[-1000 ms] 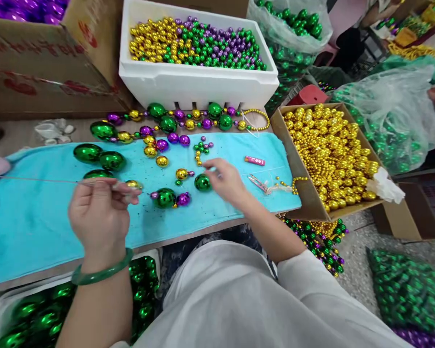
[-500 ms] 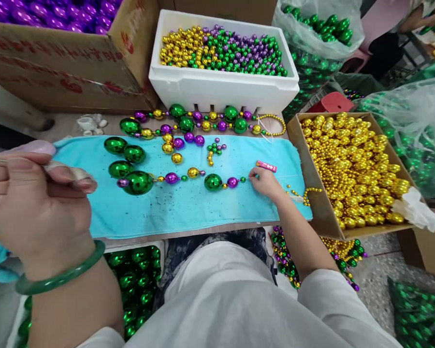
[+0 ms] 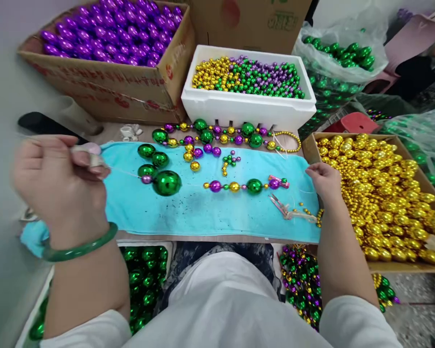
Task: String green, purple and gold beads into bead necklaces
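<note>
My left hand (image 3: 70, 176), raised at the left with a green bangle on the wrist, is closed on a thin white string (image 3: 125, 171). The string runs to a small purple bead (image 3: 147, 179) beside a big green bead (image 3: 167, 182). Farther right, in line, hangs or lies a row of threaded beads in gold, purple and green, among them a large green bead (image 3: 254, 186). Over the right end of the blue towel (image 3: 210, 217), my right hand (image 3: 324, 181) pinches the string's other end, barely visible. Snips (image 3: 280, 205) lie below a pink stick-like item (image 3: 283, 181).
A finished-looking bead strand (image 3: 224, 138) lies behind loose green, gold and purple beads. At the back stand a white foam box (image 3: 246, 106) and a carton (image 3: 105, 92) of purple beads. A carton (image 3: 313, 145) of gold beads stands right.
My right hand has moved right, away from the bead row. The row has slid right, opening a gap from the big green bead. My view has shifted, showing more of the left side.
</note>
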`<action>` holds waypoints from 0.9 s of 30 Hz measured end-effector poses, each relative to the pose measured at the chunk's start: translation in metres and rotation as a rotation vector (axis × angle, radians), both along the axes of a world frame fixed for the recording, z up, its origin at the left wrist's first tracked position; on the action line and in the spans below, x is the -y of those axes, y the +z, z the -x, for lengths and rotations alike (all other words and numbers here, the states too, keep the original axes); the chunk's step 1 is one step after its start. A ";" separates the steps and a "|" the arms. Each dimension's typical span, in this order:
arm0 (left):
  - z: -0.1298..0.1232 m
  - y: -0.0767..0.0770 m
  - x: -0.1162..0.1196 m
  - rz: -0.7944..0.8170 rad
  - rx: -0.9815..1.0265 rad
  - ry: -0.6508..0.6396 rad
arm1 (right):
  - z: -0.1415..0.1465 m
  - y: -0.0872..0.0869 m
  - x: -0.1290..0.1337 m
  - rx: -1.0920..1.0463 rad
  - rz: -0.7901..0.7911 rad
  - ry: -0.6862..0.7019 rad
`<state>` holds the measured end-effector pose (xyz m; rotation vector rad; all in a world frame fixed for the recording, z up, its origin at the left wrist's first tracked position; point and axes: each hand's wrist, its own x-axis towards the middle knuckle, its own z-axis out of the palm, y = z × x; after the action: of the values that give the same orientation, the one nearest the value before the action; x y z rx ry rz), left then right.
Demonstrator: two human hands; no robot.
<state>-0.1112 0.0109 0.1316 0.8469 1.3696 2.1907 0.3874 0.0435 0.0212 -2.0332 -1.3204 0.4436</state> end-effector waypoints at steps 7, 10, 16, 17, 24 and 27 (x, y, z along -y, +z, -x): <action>-0.028 -0.054 -0.016 0.133 -0.054 -0.219 | -0.035 -0.020 -0.029 0.121 0.059 -0.226; -0.039 -0.077 -0.021 0.220 -0.042 -0.252 | -0.031 -0.019 -0.035 0.265 0.141 -0.221; -0.046 -0.101 -0.023 0.307 0.017 -0.289 | -0.001 0.005 -0.033 0.573 0.469 -0.092; -0.046 -0.102 -0.022 0.309 0.022 -0.301 | 0.009 0.010 -0.031 0.596 0.452 -0.078; -0.058 -0.085 -0.012 0.234 0.111 -0.460 | 0.168 0.012 -0.006 0.004 -0.077 0.566; -0.065 -0.071 -0.006 0.184 0.126 -0.518 | 0.253 0.002 0.006 -0.165 -0.083 0.928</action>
<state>-0.0457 0.0169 0.0606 0.8623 1.1168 1.6665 0.1340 0.0370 0.0237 -1.1732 -2.0740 0.9100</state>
